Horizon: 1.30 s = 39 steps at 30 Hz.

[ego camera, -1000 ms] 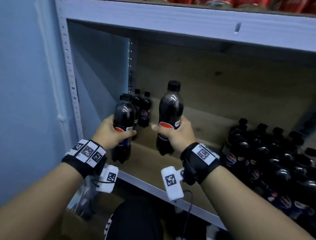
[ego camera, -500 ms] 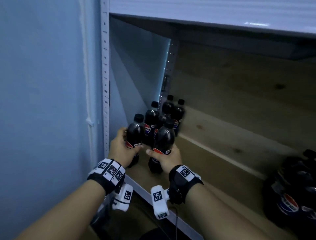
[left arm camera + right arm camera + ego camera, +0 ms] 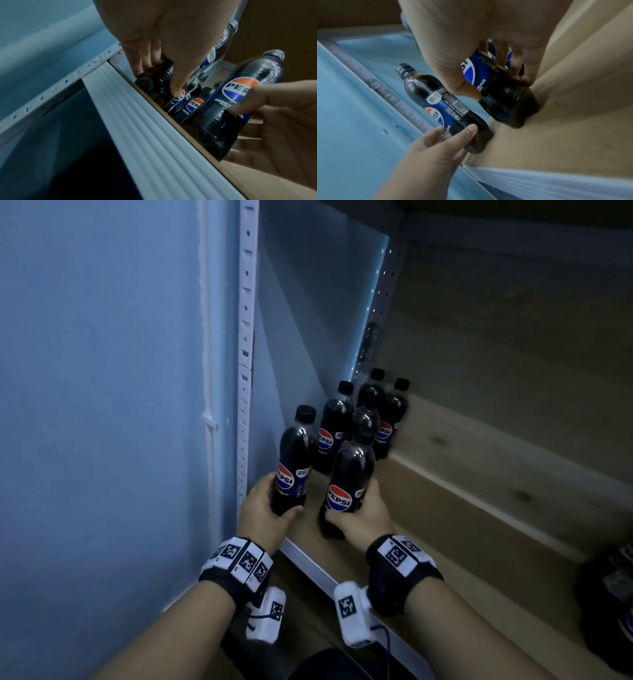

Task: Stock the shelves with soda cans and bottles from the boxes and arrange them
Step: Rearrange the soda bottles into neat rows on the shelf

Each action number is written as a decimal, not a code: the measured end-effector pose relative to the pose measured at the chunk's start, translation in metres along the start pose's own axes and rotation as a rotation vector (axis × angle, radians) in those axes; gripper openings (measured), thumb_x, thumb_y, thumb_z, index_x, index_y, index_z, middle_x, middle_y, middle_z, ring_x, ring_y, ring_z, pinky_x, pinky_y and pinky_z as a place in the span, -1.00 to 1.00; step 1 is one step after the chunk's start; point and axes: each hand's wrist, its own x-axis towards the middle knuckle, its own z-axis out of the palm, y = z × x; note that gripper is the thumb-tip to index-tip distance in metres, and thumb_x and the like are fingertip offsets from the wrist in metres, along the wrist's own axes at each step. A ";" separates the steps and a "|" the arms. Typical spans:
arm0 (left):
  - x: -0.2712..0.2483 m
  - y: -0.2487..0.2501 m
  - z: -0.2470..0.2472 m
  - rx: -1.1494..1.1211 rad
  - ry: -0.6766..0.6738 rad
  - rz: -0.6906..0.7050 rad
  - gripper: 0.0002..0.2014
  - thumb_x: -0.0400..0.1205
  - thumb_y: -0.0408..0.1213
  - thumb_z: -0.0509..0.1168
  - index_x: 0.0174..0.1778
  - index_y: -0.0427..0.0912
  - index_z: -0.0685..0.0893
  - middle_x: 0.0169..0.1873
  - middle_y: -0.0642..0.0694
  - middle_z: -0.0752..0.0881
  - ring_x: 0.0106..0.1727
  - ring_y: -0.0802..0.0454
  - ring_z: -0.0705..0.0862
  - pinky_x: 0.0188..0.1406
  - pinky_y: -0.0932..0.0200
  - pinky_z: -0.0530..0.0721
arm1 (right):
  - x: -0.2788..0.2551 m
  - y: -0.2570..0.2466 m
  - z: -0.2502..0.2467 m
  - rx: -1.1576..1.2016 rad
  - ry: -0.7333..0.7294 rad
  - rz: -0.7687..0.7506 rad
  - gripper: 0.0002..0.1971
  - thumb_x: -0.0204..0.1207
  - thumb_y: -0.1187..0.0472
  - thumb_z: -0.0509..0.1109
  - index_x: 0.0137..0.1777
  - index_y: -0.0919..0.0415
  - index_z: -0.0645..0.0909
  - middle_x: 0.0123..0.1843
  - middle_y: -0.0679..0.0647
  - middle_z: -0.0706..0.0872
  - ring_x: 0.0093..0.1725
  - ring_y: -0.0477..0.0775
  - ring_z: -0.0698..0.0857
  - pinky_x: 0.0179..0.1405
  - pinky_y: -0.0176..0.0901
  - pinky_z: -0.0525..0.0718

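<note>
The left hand [image 3: 262,510] has its grip wrapped round the lower body of one bottle [image 3: 294,462], thumb across the front below the label. The right hand [image 3: 364,517] grips a second bottle [image 3: 349,477] the same way, just to the right of the first. Both sit at the front left corner of the shelf [image 3: 445,529], directly ahead of each grip, with four more bottles [image 3: 334,426] lined up behind them toward the back corner.

Each held bottle stands nearly upright, long axis vertical, cap up, logo facing the person. In the right wrist view the bases look to be touching the board.

To finish well, I would seat each base flat, slide them back against the row, keep logos forward, and loosen the fingers only once both stand steady.
</note>
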 end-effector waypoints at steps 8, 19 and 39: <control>0.006 0.002 0.003 -0.016 0.097 -0.012 -0.26 0.41 -0.41 0.64 0.49 0.11 0.59 0.23 0.02 0.67 0.28 0.06 0.70 0.36 -0.14 0.69 | -0.002 -0.010 0.014 -0.179 -0.058 -0.078 -0.36 0.48 0.19 0.66 0.44 0.07 0.37 0.16 -0.16 0.63 0.13 -0.15 0.62 0.14 -0.27 0.54; 0.006 -0.004 -0.010 0.071 0.087 0.013 -0.36 0.62 -0.35 0.47 0.65 -0.07 0.47 0.40 -0.15 0.67 0.41 -0.05 0.63 0.47 -0.14 0.60 | 0.011 -0.006 0.047 -0.107 -0.017 -0.098 -0.31 0.36 0.20 0.74 0.40 -0.04 0.45 0.02 -0.31 0.68 0.01 -0.29 0.69 -0.01 -0.54 0.61; -0.025 0.039 -0.036 0.223 -0.004 -0.119 -0.70 0.63 -0.31 0.46 0.27 -0.28 0.73 -0.02 -0.18 0.82 0.02 -0.11 0.76 0.07 0.13 0.61 | -0.015 -0.021 0.018 -0.164 -0.095 0.003 -0.18 0.39 -0.04 0.71 0.58 0.01 0.37 0.45 -0.04 0.66 0.40 0.02 0.65 0.39 -0.09 0.60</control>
